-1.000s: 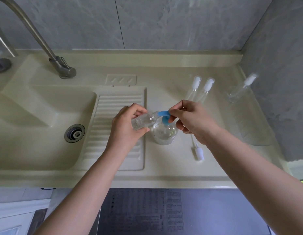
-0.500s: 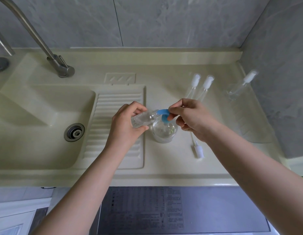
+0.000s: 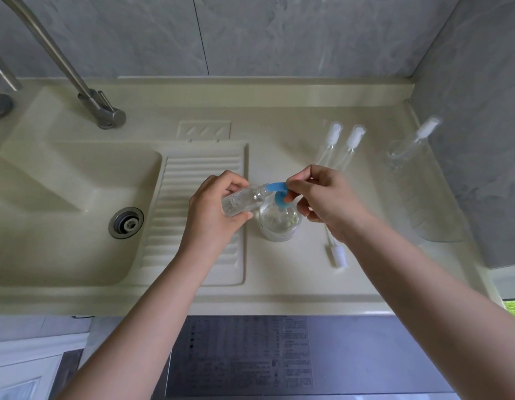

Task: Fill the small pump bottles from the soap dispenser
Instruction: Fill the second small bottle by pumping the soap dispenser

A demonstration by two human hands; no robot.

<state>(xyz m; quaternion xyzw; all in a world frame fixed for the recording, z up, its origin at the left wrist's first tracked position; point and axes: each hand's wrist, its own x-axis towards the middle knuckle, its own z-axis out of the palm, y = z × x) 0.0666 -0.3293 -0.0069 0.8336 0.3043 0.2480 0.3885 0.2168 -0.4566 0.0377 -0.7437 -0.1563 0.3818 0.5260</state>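
At frame centre the left hand (image 3: pixel 214 210) grips a clear small bottle (image 3: pixel 242 199), tilted, mouth against the blue spout (image 3: pixel 276 186) that the right hand (image 3: pixel 322 197) pinches atop the soap dispenser (image 3: pixel 280 223). Two capped pump bottles (image 3: pixel 341 145) stand farther back on open counter (image 3: pixel 279 134).

A home laundry or utility corner; a cream moulded sink (image 3: pixel 77 203) with a ribbed washboard (image 3: pixel 192 215) set into its counter; a steel tap (image 3: pixel 103 111) behind the basin; grey marbled wall tiles (image 3: pixel 279 33) above.
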